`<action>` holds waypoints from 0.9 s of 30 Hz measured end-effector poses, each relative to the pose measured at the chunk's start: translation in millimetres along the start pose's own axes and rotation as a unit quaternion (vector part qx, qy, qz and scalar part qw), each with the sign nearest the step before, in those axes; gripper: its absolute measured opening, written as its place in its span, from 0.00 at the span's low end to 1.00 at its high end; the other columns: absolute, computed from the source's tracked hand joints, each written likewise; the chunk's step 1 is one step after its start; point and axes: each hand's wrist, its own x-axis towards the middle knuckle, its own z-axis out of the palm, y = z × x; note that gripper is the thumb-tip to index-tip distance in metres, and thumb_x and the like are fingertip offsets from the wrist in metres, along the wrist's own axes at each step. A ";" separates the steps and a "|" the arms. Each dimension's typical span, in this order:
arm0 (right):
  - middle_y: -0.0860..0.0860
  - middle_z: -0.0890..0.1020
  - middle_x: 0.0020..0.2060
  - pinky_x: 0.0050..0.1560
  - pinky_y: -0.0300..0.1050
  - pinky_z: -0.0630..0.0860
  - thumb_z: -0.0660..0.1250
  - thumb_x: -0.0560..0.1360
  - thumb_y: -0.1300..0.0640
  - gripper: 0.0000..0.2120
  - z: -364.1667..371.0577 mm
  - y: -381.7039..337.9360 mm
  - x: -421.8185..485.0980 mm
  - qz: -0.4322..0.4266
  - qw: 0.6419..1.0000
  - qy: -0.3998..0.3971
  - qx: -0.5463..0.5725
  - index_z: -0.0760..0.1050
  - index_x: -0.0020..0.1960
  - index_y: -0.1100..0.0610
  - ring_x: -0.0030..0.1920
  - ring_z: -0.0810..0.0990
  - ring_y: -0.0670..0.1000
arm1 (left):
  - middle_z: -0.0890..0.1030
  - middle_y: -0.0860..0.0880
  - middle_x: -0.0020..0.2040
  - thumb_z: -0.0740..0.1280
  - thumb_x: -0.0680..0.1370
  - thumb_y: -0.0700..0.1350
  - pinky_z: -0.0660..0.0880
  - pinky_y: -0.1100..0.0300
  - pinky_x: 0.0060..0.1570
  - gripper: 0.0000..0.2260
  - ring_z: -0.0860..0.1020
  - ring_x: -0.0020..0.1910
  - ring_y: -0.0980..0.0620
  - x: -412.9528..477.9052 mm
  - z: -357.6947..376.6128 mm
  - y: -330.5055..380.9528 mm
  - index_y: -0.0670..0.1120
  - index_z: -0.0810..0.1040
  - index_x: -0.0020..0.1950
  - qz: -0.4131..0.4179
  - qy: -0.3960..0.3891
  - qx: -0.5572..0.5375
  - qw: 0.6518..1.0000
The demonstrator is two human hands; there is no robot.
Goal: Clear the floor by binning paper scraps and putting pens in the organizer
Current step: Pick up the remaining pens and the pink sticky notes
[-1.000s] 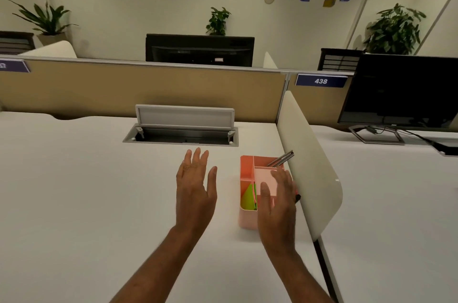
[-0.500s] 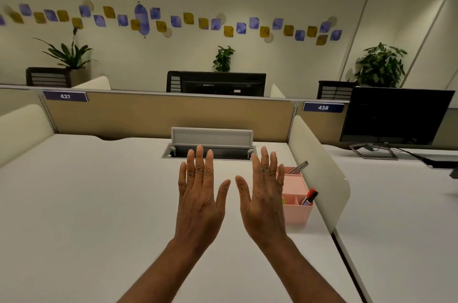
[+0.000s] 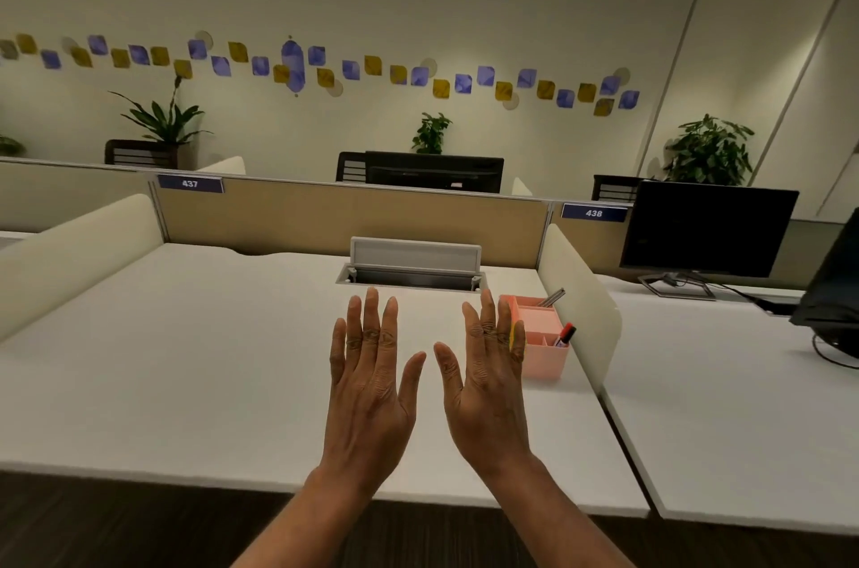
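Note:
A pink desk organizer (image 3: 541, 358) stands on the white desk (image 3: 209, 358), close to the cream side divider. A red-capped marker (image 3: 564, 334) sticks out of its front right compartment, and a metallic pen (image 3: 551, 298) leans in a back one. Something yellow-green shows behind my right fingers. My left hand (image 3: 372, 377) and my right hand (image 3: 485, 381) are both raised over the desk, backs toward me, fingers spread and empty. My right hand covers the organizer's left side. No paper scraps or bin are in view.
An open grey cable hatch (image 3: 413, 265) sits at the back of the desk before the tan partition (image 3: 353, 219). Cream dividers (image 3: 581, 312) flank the desk. A black monitor (image 3: 706, 233) stands on the desk to the right. Dark floor (image 3: 116, 521) shows along the near desk edge.
My right hand has left the organizer and risen beside my left, both now spread. The view has pulled back and tilted up, bringing the desk edge and floor into sight.

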 end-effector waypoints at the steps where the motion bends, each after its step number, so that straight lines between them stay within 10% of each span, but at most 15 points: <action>1: 0.51 0.47 0.81 0.78 0.64 0.50 0.52 0.82 0.42 0.30 -8.0 -4.6 -12.4 -0.002 1.000 0.002 0.003 0.53 0.80 0.53 0.80 0.41 0.52 | 0.47 0.44 0.82 0.54 0.83 0.55 0.45 0.46 0.79 0.30 0.47 0.81 0.44 -12.3 -10.4 5.2 0.44 0.49 0.81 -0.002 0.002 0.002 1.000; 27: 0.53 0.51 0.80 0.78 0.63 0.48 0.53 0.83 0.45 0.26 39.6 -126.8 -311.1 0.102 0.978 -0.177 -0.042 0.59 0.77 0.57 0.80 0.42 0.53 | 0.47 0.48 0.82 0.53 0.84 0.53 0.49 0.44 0.78 0.27 0.46 0.81 0.47 -343.5 -139.7 -131.7 0.46 0.52 0.81 -0.147 -0.188 0.010 0.971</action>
